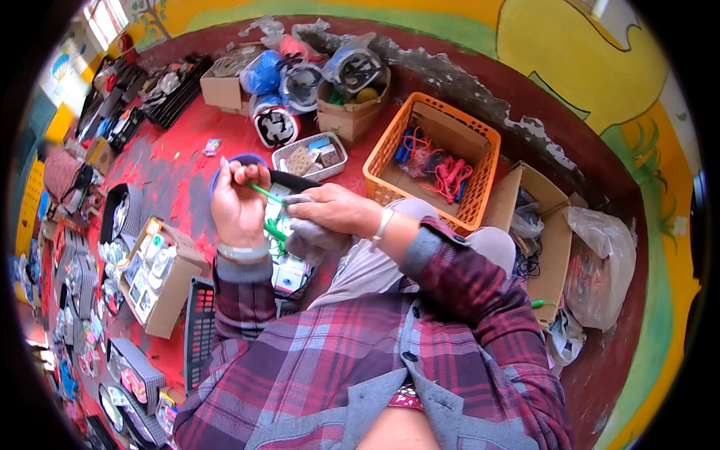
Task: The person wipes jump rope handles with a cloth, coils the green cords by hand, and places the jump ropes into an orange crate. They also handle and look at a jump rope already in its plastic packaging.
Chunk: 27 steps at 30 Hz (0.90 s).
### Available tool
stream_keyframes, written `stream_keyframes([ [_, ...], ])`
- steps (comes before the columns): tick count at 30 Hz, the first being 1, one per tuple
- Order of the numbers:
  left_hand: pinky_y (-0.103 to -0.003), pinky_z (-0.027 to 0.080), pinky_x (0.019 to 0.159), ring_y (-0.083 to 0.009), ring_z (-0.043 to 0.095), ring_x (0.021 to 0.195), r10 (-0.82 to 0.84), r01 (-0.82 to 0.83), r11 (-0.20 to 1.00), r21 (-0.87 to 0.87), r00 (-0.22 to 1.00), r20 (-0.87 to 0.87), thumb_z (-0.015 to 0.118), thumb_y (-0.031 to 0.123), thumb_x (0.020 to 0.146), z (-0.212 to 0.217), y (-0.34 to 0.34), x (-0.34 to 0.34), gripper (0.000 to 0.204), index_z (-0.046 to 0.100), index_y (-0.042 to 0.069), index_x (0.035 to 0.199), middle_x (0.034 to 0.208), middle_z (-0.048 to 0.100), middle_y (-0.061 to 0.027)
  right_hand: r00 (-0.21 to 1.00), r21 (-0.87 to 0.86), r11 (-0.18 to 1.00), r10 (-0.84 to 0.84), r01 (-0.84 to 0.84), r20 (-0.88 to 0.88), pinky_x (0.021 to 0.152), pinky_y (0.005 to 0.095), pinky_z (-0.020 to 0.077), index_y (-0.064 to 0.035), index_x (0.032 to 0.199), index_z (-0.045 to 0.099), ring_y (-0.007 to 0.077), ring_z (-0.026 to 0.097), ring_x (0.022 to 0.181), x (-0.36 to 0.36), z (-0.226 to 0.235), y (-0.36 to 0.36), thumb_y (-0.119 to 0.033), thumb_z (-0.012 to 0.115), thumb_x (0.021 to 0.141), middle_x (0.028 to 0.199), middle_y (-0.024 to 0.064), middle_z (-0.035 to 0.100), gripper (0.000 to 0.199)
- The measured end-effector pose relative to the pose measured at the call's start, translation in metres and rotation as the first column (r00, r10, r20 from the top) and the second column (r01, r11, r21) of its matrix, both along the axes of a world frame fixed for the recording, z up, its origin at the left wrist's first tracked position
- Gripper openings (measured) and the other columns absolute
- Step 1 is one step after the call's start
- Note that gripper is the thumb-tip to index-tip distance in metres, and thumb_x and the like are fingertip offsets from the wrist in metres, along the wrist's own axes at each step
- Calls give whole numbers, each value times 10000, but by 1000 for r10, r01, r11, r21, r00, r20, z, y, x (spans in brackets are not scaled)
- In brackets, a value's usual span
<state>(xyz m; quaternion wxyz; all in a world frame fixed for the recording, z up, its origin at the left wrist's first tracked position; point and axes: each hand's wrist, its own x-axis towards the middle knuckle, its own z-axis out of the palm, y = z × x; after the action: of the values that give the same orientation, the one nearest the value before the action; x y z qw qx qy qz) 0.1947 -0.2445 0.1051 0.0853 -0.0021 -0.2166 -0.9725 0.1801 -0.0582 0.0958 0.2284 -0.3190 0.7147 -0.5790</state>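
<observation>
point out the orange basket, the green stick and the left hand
orange basket point(480, 139), head view, on its right rim
green stick point(264, 192), head view, on the stretch between the two hands
left hand point(238, 206), head view, on the back of the hand

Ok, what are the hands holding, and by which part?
The left hand pinches a thin green stick at its upper end; the right hand grips its other end. What the stick is cannot be told.

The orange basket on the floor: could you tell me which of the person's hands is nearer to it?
Right. The right hand is just left of the orange basket, near its front corner. The left hand, gripping a thin green strip, is farther left.
</observation>
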Motion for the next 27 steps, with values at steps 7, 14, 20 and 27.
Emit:
stream_keyframes([
  [7, -405, 503, 717, -201, 530, 569, 242, -279, 955, 103, 929, 280, 412, 229, 957, -35, -92, -65, 372, 450, 47, 636, 574, 512, -78, 966, 75, 991, 94, -115, 240, 673, 262, 452, 4, 893, 631, 90, 548, 746, 14, 6, 33, -275, 534, 891, 800, 29, 623, 295],
  [14, -413, 483, 709, -207, 566, 547, 293, -400, 913, 86, 786, 544, 398, 237, 951, -97, -147, -92, 361, 475, 73, 638, 521, 523, -43, 825, -95, 995, 49, 5, 563, 613, 206, 438, -5, 879, 636, 60, 537, 708, 22, 13, 48, -223, 554, 889, 779, -9, 609, 233],
  [20, -399, 489, 690, -195, 573, 562, 321, -429, 902, 52, 745, 585, 358, 204, 924, -139, -175, -106, 317, 474, 73, 660, 548, 542, -39, 923, 61, 994, 62, -92, 380, 563, 237, 402, -9, 774, 584, 56, 482, 636, 27, 49, 74, -197, 535, 886, 678, -21, 552, 224],
  [27, -388, 483, 701, -193, 596, 634, 492, -563, 818, -114, 585, 645, 401, 139, 858, -184, -222, -95, 200, 495, 76, 693, 641, 579, -45, 925, 57, 997, -61, 43, 374, 551, 251, 391, 23, 758, 578, 82, 482, 606, 43, 100, 122, -128, 531, 834, 669, 20, 556, 175],
])
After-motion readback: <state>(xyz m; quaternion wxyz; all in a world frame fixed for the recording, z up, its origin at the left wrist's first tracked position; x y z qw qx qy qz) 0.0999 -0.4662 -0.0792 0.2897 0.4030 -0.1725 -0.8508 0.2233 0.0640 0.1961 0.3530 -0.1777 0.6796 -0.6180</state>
